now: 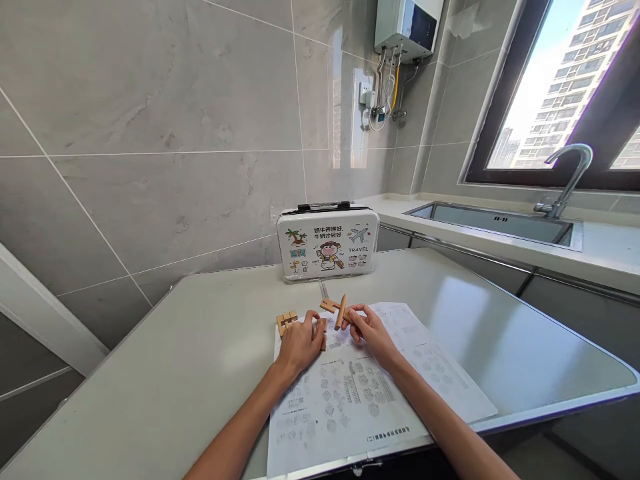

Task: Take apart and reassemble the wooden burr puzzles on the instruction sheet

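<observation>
My right hand (369,330) pinches notched wooden puzzle pieces (329,305) above the paper. One stick-like piece (341,312) crosses the other at a steep angle. Lower on the left, my left hand (301,343) rests on the paper with its fingers curled. Its fingertips are against a small wooden puzzle piece (323,343), which the hand partly hides. Just behind that hand sits a cluster of interlocked wooden blocks (287,320) at the sheet's upper left corner. Under both hands lies a printed instruction sheet (350,427) with rows of small diagrams.
A white cartoon-printed case (327,243) stands upright at the back of the pale table (200,373), near the tiled wall. To the right are a counter with a sink (490,223) and a tap (573,177). A water heater (407,30) hangs above.
</observation>
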The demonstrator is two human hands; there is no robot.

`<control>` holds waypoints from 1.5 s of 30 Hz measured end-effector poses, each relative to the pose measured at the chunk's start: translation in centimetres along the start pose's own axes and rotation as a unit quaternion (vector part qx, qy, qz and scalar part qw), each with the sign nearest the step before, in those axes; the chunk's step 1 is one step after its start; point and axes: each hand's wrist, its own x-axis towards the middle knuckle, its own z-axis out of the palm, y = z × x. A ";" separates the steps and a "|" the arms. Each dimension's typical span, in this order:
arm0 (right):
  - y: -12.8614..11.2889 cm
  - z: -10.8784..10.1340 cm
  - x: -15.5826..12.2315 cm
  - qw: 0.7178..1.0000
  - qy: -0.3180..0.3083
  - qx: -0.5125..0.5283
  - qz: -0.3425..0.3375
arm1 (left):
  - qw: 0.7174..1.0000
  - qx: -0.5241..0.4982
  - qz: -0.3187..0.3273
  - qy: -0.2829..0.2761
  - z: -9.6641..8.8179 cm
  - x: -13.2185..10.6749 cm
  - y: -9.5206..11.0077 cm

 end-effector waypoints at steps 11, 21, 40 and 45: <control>0.0 0.0 -0.1 0.997 -0.063 0.023 0.035 | 0.876 -0.460 -0.120 -0.079 -0.4 1.0 0.9; -1.4 0.4 -0.7 0.975 -0.135 0.138 0.112 | 0.856 -0.494 -0.116 -0.099 -0.5 0.8 1.0; -0.5 -0.3 -0.3 0.989 -0.083 0.105 0.066 | 0.835 -0.528 -0.096 -0.122 -0.4 0.7 1.1; -0.1 -0.5 -0.2 0.992 -0.065 0.096 0.054 | 0.838 -0.522 -0.102 -0.123 0.1 0.6 1.0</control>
